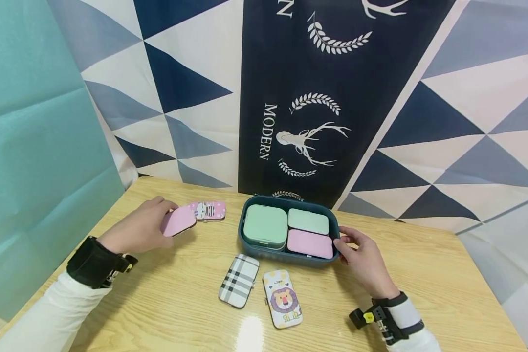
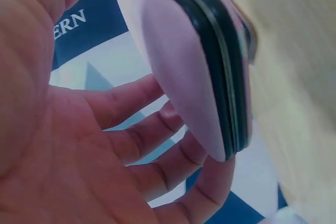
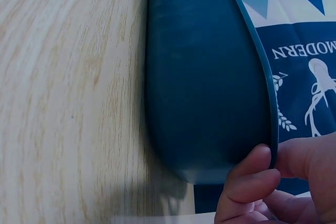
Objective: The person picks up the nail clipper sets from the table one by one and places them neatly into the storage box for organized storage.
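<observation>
My left hand (image 1: 141, 225) grips a small pink clasp case (image 1: 178, 221) by its edges, held up tilted over the table's left side. In the left wrist view its dark frame and metal clasp show, with thumb and fingers around it. Just behind it lies a pink case with a cartoon print (image 1: 213, 210), partly covered in the head view. My right hand (image 1: 363, 259) pinches the right-end rim of a dark blue basket (image 3: 210, 77) between thumb and fingers. Inside the basket are a squarish mint-green case (image 1: 265, 224), a smaller pale green case (image 1: 308, 222) and a pink case (image 1: 310, 244).
In front of the basket lie a black-and-white plaid case (image 1: 239, 281) and a white case with a lion print (image 1: 283, 299). The wooden table (image 1: 180, 303) ends at a patterned cloth wall (image 1: 202, 122) close behind the basket. A teal sheet (image 1: 39, 171) hangs at the left.
</observation>
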